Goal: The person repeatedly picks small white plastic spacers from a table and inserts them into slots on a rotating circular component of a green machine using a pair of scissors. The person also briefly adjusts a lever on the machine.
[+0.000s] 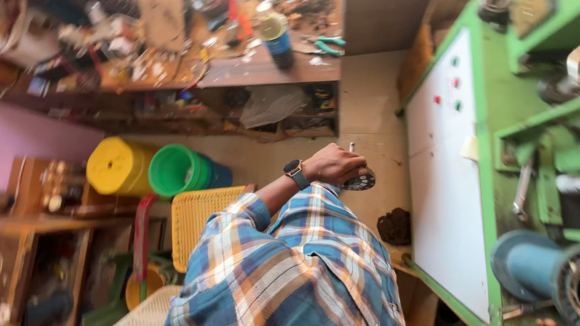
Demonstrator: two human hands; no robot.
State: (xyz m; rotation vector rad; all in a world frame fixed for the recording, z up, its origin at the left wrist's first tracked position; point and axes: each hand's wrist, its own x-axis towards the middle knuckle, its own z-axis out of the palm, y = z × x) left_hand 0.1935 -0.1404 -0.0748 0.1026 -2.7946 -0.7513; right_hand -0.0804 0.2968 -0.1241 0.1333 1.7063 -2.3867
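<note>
Head view looks steeply down on a cluttered workshop; one hand (333, 164), a dark watch (295, 173) on its wrist, is curled shut around a round, dark slotted disc (360, 180) at centre frame, with a thin pale stub (352, 147) showing just above the knuckles; from the angle I take it for the left hand, though the plaid sleeves (290, 265) crowd together and I cannot tell for sure; the other hand is out of sight.

What could go wrong: the disc is pinched only at its rim and hangs over bare floor (368, 108), so a loosened grip would likely drop it; the green machine (483, 157) with its white panel (444, 199) stands close on the right, and a swing that way might knock the disc against it.

Containers: a yellow drum (118, 166) and a green bucket (178, 170) lie on their sides at left, mouths facing the camera, the bucket seemingly holding nothing; a blue cylinder (279, 37) with a pale top stands on the littered bench (254, 66) at upper centre, contents hidden.
</note>
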